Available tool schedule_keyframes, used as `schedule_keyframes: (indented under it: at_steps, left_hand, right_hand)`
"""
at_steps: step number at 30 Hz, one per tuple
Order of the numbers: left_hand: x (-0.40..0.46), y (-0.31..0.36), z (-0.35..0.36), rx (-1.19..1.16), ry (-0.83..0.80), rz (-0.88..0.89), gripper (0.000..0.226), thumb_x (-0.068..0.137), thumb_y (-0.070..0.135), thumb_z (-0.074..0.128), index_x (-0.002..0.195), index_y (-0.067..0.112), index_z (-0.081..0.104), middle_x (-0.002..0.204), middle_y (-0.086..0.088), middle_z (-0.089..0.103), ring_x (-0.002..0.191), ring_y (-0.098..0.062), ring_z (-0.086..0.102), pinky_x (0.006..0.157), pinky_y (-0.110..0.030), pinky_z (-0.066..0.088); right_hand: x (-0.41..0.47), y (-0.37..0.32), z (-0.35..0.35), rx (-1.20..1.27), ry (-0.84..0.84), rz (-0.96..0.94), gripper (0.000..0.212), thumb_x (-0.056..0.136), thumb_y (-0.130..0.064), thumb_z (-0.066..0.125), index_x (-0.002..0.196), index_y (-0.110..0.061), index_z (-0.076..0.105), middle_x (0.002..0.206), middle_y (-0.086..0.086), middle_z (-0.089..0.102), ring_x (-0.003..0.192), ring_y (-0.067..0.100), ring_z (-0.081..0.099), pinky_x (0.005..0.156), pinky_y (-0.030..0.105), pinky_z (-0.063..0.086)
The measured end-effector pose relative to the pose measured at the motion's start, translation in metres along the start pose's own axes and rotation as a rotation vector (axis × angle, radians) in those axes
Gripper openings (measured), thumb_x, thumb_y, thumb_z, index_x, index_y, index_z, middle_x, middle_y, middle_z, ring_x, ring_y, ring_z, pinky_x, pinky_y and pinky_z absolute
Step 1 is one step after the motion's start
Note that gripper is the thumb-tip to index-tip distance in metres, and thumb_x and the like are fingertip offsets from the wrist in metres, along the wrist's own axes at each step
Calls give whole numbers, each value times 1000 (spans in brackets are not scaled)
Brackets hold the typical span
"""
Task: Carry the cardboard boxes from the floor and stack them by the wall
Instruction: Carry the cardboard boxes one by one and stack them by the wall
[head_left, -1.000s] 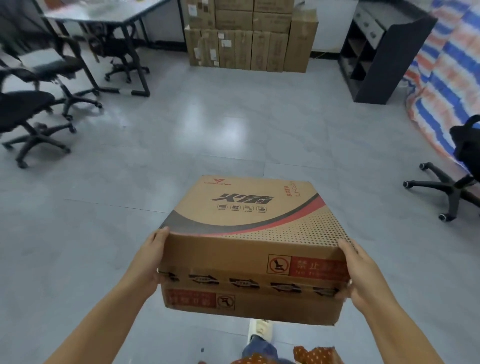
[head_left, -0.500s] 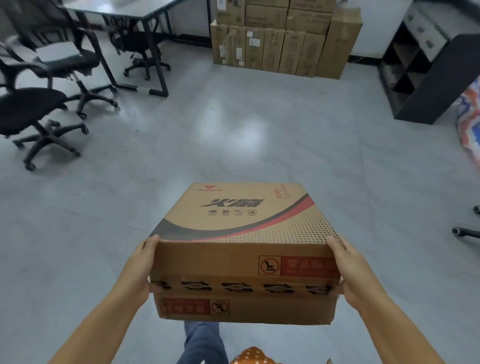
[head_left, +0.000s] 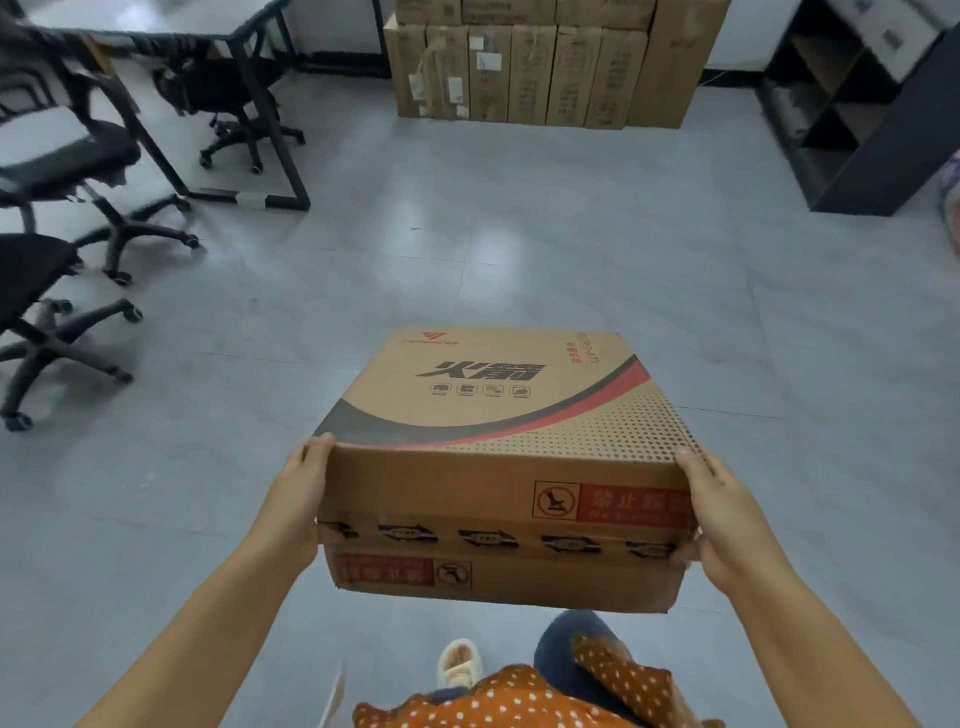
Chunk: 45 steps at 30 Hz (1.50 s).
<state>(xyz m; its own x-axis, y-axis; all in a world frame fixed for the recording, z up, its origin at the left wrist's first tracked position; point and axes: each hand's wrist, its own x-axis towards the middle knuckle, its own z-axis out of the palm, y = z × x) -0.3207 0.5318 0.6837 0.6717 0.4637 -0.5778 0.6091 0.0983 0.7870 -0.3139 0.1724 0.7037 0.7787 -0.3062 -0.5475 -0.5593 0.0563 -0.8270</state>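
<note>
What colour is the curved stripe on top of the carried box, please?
Red beside dark grey, on the cardboard box, head view.

- Soft, even daylight is filling the room; nothing is looking dim.
- A pale sheen is glaring off the grey floor (head_left: 488, 249) in the middle, washing the tiles almost white there.
- Shadows are staying faint, only pooling softly under the office chairs (head_left: 62, 322).
- The wide lens is bending straight lines outward near the edges.
- The shelf unit (head_left: 862, 119) and the chairs are smearing with motion blur, while the print on the carried box (head_left: 498, 410) is reading sharp.
</note>
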Motion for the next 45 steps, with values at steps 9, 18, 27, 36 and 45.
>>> schedule_keyframes:
  at_steps: [9,18,27,36,45]
  left_hand:
    - [96,77,103,32,-46,-45,26,95,49,42,114,33,50,121,3,44,113,-25,41,68,-47,51]
    - [180,188,213,-68,-1,-12,31,96,48,43,120,31,51,111,7,48,101,-19,48,66,-47,54]
    - [281,270,262,-41,44,-62,22,96,49,43,109,34,52,111,6,45,111,-23,39,62,-45,52]
    - [442,409,282,-24,-40,-17,20,96,51,41,98,36,54,104,15,46,102,-21,46,62,-43,53]
    - [586,555,320,20,-97,76,18,93,54,43,87,42,56,100,14,46,88,-5,45,58,-41,52]
  right_hand:
    - [119,-68,11,49,122,9,16,100,-38,41,106,-37,55,91,-9,63,79,14,61,33,23,42]
    - [280,-201,21,-15,55,-42,21,99,-43,41,117,-38,50,99,-9,63,88,15,62,36,26,42]
    - [401,-286,76,-39,-12,-5,18,99,-38,42,93,-39,59,92,-7,66,80,15,63,32,22,41]
    - [530,-386,192,-20,29,-35,18,100,-40,40,110,-38,55,94,-8,62,82,16,59,36,28,44]
    - [637,-493,278,9,98,-102,23,99,-40,39,103,-35,61,97,-7,66,84,19,62,53,32,42]
